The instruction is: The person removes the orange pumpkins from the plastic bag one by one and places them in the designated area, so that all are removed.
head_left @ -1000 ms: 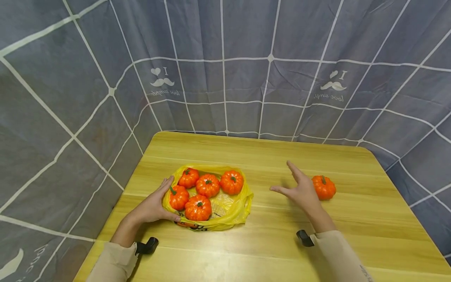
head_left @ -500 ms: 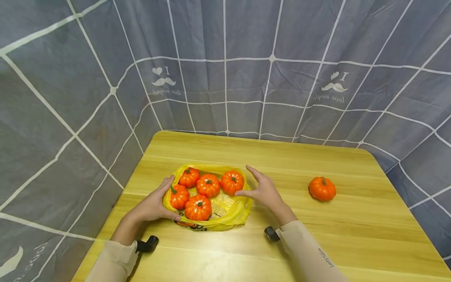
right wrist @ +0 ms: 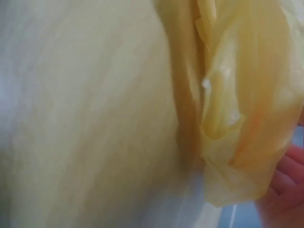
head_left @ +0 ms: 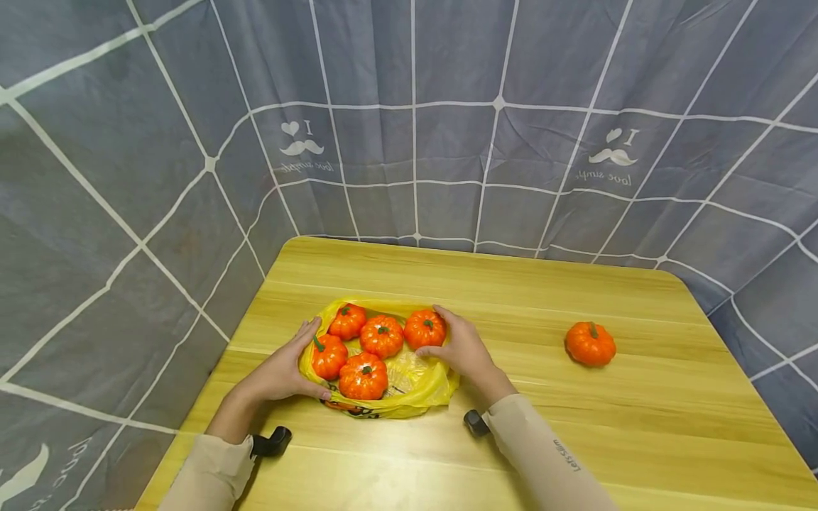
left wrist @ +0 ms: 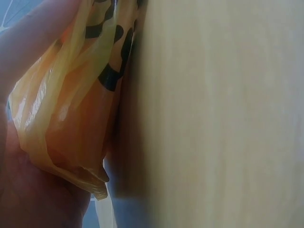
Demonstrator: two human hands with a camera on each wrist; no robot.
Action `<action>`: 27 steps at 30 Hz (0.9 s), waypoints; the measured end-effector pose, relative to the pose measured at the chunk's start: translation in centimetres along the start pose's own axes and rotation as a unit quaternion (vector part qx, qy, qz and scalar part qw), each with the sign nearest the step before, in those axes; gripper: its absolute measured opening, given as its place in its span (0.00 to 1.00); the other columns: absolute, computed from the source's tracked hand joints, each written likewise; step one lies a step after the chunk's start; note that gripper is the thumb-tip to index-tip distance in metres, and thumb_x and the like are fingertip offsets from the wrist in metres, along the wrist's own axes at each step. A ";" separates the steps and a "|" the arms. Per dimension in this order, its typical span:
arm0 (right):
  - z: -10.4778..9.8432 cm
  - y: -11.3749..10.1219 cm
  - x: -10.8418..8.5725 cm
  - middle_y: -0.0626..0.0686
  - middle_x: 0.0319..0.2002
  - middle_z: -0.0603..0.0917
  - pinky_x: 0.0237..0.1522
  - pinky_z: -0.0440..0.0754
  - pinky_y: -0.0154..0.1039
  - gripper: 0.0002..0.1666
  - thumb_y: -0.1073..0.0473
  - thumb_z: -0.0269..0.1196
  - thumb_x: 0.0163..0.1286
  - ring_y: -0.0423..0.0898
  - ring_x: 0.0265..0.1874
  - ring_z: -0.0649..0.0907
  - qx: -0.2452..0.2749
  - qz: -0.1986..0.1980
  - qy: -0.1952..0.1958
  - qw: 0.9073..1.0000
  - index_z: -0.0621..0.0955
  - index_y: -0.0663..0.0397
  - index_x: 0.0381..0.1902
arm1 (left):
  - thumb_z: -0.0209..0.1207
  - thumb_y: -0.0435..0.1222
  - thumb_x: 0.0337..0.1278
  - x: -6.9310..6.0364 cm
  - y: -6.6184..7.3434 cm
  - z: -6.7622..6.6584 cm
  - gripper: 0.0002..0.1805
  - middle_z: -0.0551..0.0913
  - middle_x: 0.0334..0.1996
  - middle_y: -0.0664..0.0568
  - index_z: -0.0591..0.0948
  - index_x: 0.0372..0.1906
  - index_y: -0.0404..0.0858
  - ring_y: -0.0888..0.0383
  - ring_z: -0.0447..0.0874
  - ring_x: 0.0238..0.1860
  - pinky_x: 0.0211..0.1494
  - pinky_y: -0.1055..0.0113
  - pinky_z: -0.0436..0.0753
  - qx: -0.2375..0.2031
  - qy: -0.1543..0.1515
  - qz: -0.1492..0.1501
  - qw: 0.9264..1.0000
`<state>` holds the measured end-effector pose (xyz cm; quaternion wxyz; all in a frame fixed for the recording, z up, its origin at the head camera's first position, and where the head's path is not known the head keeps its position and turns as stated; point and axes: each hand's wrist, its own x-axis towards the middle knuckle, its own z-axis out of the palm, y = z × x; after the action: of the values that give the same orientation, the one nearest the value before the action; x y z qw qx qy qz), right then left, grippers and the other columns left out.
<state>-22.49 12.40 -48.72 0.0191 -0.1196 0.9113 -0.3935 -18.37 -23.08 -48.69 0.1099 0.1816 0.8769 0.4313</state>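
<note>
Yellow bag [head_left: 412, 396] with pumpkins [head_left: 382, 341] lies between spread fingers of left hand [head_left: 281, 372] and right hand [head_left: 465, 349]; better support both sides evenly, so nothing folds inward

Between your left fingers [head_left: 305, 341] and right fingers [head_left: 455, 325]: bag [head_left: 409, 402], translucent yellow, black print; five pumpkins [head_left: 381, 337], glossy orange, green stems. To the right of your right fingers: sixth pumpkin [head_left: 591, 345], orange, green stem. Below your fingers: table [head_left: 639, 426], yellow wood grain. Beyond them: curtain [head_left: 383, 64], grey-blue, white grid, white moustache motifs. Behind them: your sleeves [head_left: 527, 436], beige.
</note>
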 end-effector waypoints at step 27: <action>-1.2 -1.3 -1.2 0.59 0.68 0.74 0.68 0.68 0.55 0.51 0.45 0.79 0.55 0.59 0.68 0.72 0.040 0.015 0.033 0.999 0.71 0.55 0.73 | 0.84 0.48 0.30 -0.1 0.0 0.0 0.76 0.39 0.80 0.38 0.44 0.82 0.37 0.40 0.32 0.79 0.74 0.35 0.44 -0.001 0.000 -0.017 1.000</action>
<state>-21.27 12.70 -47.01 0.0001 -0.0921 0.8965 -0.4334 -18.32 -23.15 -48.66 0.1173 0.1668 0.8794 0.4303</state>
